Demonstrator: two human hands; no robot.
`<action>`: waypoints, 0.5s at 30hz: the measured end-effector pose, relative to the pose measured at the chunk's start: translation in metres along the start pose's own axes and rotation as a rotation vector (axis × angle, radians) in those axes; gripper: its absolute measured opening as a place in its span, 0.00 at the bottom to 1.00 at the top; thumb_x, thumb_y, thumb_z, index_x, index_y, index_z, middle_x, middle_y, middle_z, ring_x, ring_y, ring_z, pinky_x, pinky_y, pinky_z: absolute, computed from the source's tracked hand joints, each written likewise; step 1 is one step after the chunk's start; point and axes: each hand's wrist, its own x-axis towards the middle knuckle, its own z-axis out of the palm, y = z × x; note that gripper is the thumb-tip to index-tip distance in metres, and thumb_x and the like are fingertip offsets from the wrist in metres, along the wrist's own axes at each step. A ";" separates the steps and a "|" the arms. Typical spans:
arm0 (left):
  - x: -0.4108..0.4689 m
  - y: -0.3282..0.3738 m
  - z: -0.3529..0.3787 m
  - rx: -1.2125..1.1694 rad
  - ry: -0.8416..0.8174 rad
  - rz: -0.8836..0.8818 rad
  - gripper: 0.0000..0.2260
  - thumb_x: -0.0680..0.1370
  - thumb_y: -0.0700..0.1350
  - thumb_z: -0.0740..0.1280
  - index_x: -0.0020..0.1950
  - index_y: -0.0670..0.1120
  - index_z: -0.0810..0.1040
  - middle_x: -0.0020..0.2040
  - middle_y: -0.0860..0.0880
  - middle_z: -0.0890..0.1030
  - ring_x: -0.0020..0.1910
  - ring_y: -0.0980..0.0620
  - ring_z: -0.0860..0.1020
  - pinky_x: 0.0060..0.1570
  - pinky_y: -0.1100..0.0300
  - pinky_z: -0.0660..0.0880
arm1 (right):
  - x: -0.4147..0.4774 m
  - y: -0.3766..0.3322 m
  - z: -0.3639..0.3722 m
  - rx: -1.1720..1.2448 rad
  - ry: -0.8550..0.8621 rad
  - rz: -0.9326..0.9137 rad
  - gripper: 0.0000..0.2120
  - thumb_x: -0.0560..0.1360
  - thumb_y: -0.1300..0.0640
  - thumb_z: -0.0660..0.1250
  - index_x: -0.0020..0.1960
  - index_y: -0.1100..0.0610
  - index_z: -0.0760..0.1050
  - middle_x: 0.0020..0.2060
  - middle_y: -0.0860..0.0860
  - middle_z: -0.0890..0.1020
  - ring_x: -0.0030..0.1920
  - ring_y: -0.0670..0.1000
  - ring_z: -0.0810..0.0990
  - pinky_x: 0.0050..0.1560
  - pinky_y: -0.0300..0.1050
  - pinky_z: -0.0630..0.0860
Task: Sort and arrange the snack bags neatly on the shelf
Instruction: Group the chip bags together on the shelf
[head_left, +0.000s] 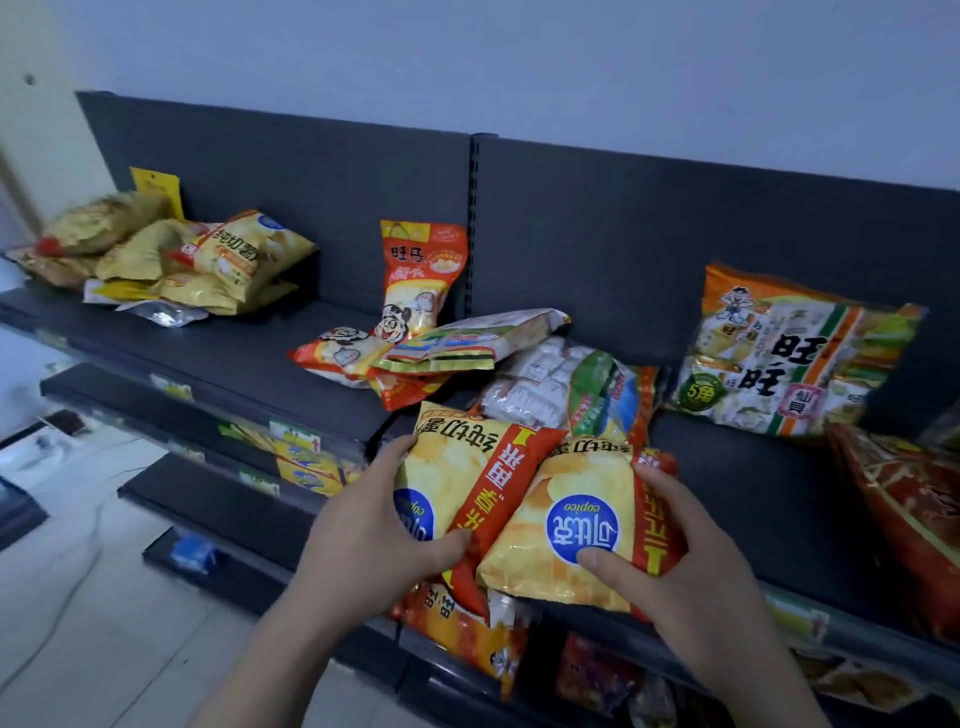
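While both hands work at the shelf's front edge, the scene reads as follows.

Left chip bag (457, 467): yellow with a red band, printed upside down to the camera; a blue round logo reads "copico", and large Chinese characters run across the yellow and red parts.
Right chip bag (571, 530): same yellow-and-red design, the blue "copico" circle facing up at its middle; it overlaps the left chip bag's red edge.
Left hand (374, 525): fingers spread along the left chip bag's outer side, thumb pressed on its face near the logo, so the bag is clasped between thumb and fingers.
Right hand (691, 545): thumb laid on the right chip bag's face just below the logo, fingers curled over its red right edge, gripping it.
Shelf (249, 358): dark grey top board with a dark back panel; both held bags sit at its front lip, near the middle.
Orange cartoon bag (421, 275): stands upright against the back panel, red Chinese characters and a cartoon face on it.
Large rice cracker bag (789, 353): leans against the back panel on the right, bold black characters and a green "5" badge.
Yellow pile (171, 260): jumbled chip bags at the far left of the shelf.
White packet bag (566, 389): lies flat just behind the held bags.
Price strips (296, 436): too blurred to read.
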 end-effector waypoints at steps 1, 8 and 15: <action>-0.002 -0.004 -0.009 -0.009 0.015 -0.009 0.43 0.62 0.63 0.76 0.72 0.62 0.58 0.52 0.62 0.77 0.48 0.60 0.79 0.45 0.60 0.78 | 0.000 -0.006 0.005 -0.001 -0.012 -0.014 0.37 0.63 0.48 0.80 0.65 0.35 0.65 0.46 0.35 0.77 0.42 0.27 0.76 0.32 0.23 0.71; -0.005 -0.045 -0.071 -0.079 0.132 -0.067 0.41 0.61 0.62 0.77 0.70 0.63 0.61 0.53 0.62 0.78 0.47 0.61 0.79 0.44 0.61 0.78 | 0.019 -0.055 0.063 -0.018 -0.109 -0.149 0.38 0.63 0.50 0.80 0.67 0.38 0.66 0.47 0.39 0.79 0.43 0.33 0.79 0.37 0.31 0.78; 0.018 -0.128 -0.160 -0.068 0.243 -0.121 0.41 0.62 0.61 0.77 0.70 0.63 0.61 0.52 0.63 0.78 0.47 0.60 0.80 0.45 0.61 0.78 | 0.051 -0.114 0.174 0.014 -0.187 -0.214 0.37 0.63 0.49 0.80 0.67 0.37 0.67 0.47 0.41 0.80 0.45 0.42 0.82 0.45 0.43 0.82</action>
